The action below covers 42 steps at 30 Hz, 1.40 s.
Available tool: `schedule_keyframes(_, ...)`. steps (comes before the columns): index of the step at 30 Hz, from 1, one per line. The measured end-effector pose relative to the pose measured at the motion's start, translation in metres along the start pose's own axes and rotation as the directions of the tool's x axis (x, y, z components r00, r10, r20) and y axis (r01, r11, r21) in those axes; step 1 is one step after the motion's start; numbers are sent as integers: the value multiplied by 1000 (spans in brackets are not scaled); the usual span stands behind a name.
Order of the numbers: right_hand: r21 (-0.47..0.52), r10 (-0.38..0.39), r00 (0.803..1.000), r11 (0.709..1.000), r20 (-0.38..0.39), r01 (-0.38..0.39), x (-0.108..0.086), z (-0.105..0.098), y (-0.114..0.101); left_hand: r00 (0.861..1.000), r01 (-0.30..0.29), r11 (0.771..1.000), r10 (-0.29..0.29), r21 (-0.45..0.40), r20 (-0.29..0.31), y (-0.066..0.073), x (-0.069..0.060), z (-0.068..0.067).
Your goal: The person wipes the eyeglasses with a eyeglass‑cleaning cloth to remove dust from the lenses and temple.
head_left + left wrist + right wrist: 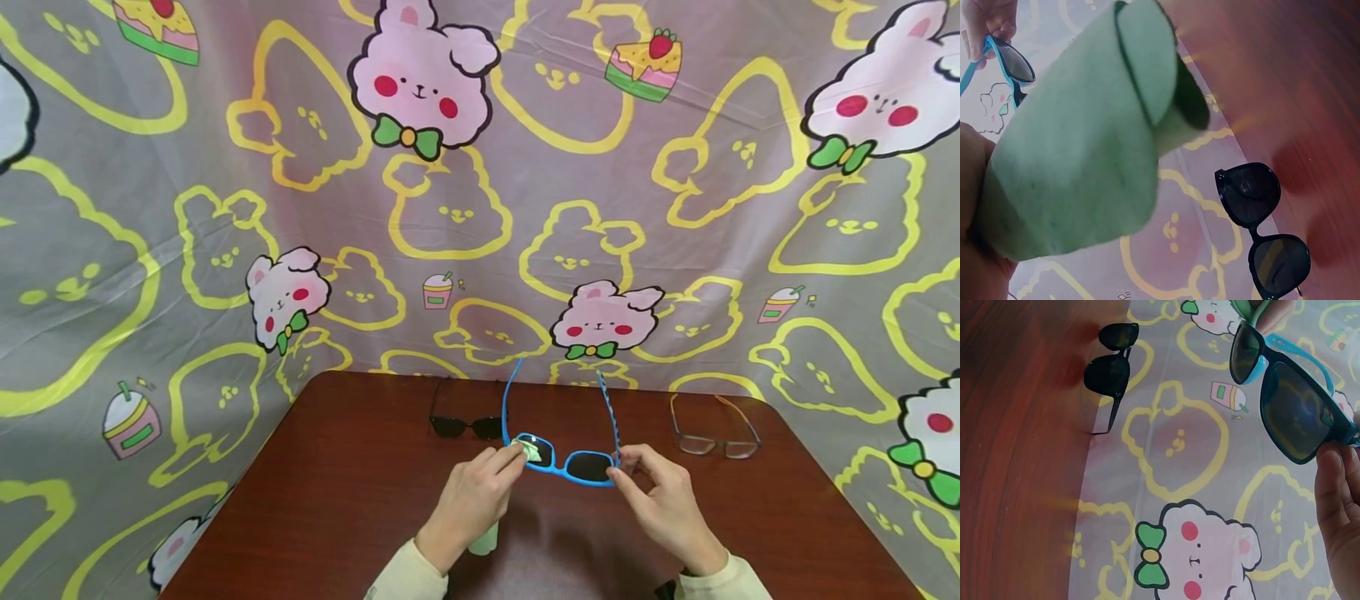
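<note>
Blue-framed sunglasses (589,468) with dark lenses are held up above the table, their temples unfolded and pointing away. My right hand (666,504) pinches them at the right hinge corner; the right wrist view shows that hand (1339,506) at the frame's edge. With my left hand (476,500) I pinch a light green cloth (529,451) against the left lens. Part of the cloth hangs below that palm, and in the left wrist view the green cloth (1079,150) fills much of the picture, hiding the fingertips.
Black sunglasses (465,427) lie on the brown table (337,483) behind my left hand. Clear-lensed glasses (717,447) with orange-brown temples lie at the right. A patterned curtain (465,192) with rabbit faces surrounds the table's back and sides.
</note>
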State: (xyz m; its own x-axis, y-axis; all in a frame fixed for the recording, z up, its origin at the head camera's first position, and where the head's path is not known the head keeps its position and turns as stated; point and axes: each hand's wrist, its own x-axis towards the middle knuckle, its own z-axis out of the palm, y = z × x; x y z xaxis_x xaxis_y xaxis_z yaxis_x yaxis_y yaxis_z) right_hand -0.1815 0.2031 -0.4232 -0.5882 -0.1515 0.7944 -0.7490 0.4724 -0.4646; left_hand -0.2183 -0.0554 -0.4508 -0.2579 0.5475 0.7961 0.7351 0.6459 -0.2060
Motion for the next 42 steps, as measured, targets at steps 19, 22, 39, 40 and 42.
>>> schedule_keyframes(19,-3,-145,989,989,10,145,-9,1,20,993,84,993,-91,82,78,12,4,1)
schedule_keyframes(22,-8,-158,987,987,24,159,-9,1,19,991,91,991,-99,98,85,13,5,2)
schedule_keyframes(39,-19,-212,976,977,44,213,-5,-1,21,986,129,981,-142,146,86,16,8,1)
schedule_keyframes(40,-19,-217,975,976,40,218,-5,0,22,985,132,981,-146,144,87,16,8,1)
schedule_keyframes(42,-16,-229,973,973,33,230,-5,0,23,984,140,980,-154,140,93,16,10,0)
